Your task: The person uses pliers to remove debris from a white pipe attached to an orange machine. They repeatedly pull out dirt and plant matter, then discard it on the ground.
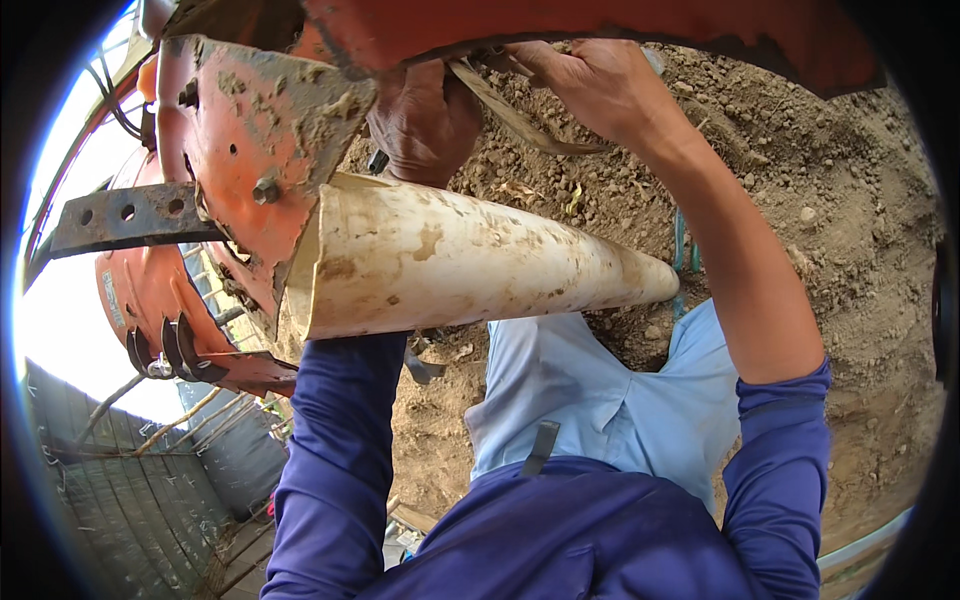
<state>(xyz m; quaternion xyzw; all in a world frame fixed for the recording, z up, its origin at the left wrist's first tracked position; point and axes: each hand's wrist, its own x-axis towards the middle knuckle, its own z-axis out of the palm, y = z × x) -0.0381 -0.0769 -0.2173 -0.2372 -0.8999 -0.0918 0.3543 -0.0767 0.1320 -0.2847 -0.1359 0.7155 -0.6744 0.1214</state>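
Note:
A dirt-stained white pipe (450,260) lies across the middle beside a rusty red metal plate (240,150) with bolts, crossing over my left forearm. Above the pipe, my left hand (425,125) is curled up beneath a curved red metal cover (620,20); what its fingers hold is hidden. My right hand (590,90) reaches under the cover's edge, fingers bent beside the upper end of a dirty tan flat strip (530,128); their tips are partly hidden.
A dark holed metal bar (110,220) projects left from the red machine. Below it are another curved red panel (145,290) and dark netting (120,500) with poles. Dry cloddy soil (820,200) lies beneath, with thin blue-green tubing (681,240) on it.

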